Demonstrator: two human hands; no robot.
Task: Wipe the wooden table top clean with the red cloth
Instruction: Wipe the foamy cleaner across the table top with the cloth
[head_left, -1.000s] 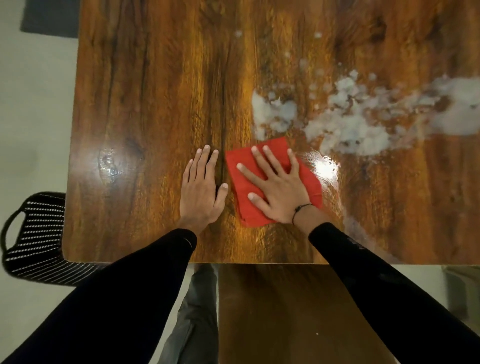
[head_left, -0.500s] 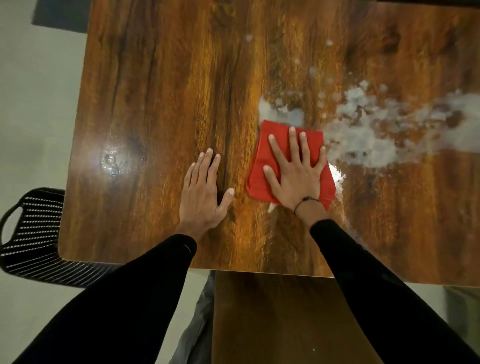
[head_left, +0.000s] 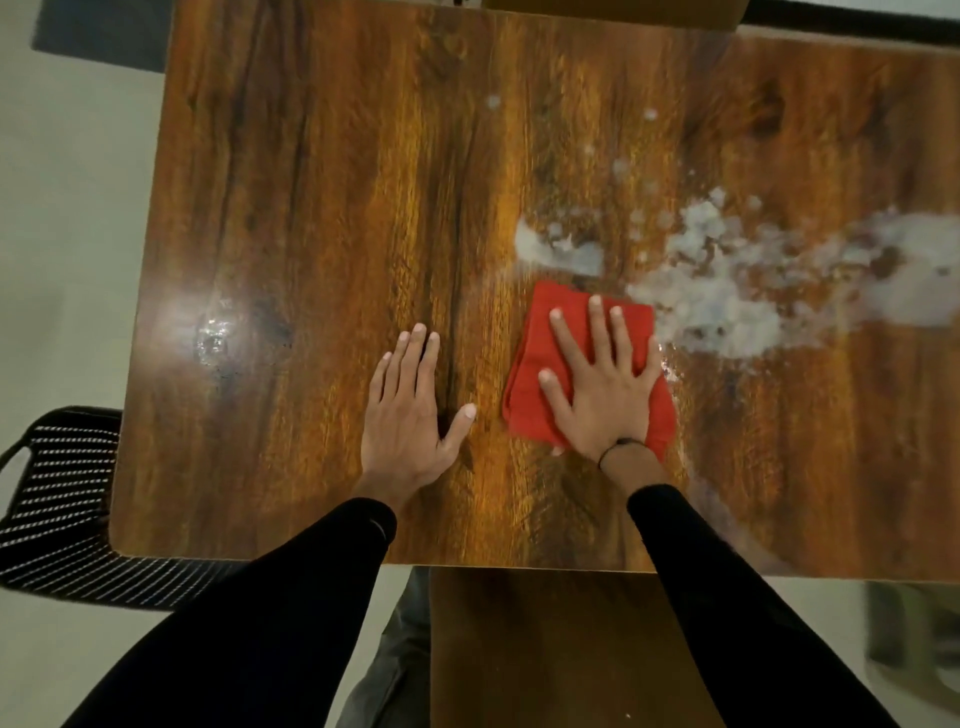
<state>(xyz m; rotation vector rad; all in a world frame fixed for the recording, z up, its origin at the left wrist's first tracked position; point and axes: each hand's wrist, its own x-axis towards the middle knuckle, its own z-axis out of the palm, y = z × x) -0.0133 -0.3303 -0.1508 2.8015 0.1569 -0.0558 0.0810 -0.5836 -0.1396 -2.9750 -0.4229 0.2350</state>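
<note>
While two black sleeves reach forward from the bottom of the view, both hands lie flat on the table (head_left: 311, 208). Nearest the viewer, below the table's edge, sits a brown wooden surface, perhaps a bench (head_left: 545, 649), and at far left a black chair (head_left: 57, 499) with white stripes is partly cut off.

On the wood, the left hand (head_left: 408, 423) rests palm down, fingers straight and close together, thumb out to the side, holding nothing. Just beside it, the right hand (head_left: 602, 384) presses down on the cloth (head_left: 530, 374), fingers straight and spread; a thin dark band circles the wrist. This folded red cloth lies near the middle of the table, slightly right.

Beyond the cloth, touching its far right corner, a broad white mess (head_left: 727, 291), foamy or powdery, stretches to the right and runs out of view. Small white specks dot the wood farther back.

Judging by this, the wiping is at an early stage: most of the mess remains. A shiny streak to the right of the cloth may be wiped wood or only glare; it is hard to tell. A bright patch at left looks like lamp reflection. The table's right end is cut off.
</note>
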